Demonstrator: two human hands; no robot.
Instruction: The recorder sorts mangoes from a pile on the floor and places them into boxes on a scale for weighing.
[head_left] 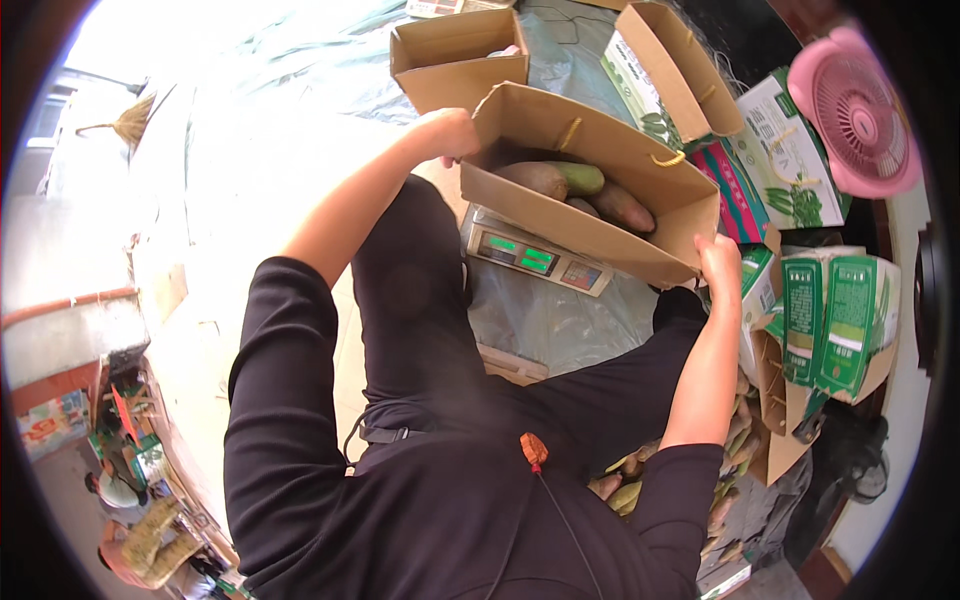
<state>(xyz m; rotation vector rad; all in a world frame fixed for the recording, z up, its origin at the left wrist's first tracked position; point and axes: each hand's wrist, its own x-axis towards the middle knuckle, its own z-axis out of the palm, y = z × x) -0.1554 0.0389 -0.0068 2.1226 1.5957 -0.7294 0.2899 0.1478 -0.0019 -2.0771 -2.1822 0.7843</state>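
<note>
A tall open cardboard box with yellow cord handles sits over a digital scale, tilted across the view. Inside lie several thick, long root vegetables, mostly reddish brown, one partly green. My left hand is closed on the box's left end near the upper edge. At the opposite end, my right hand grips the right corner, thumb on the cardboard. The scale's green-lit display and keypad show below the box's near side; its plate is hidden under the box.
Beyond the box stand another open carton and a printed carton. A pink fan is at the far right. Green cartons stand by my right arm, more long vegetables below them. Plastic sheeting covers the floor.
</note>
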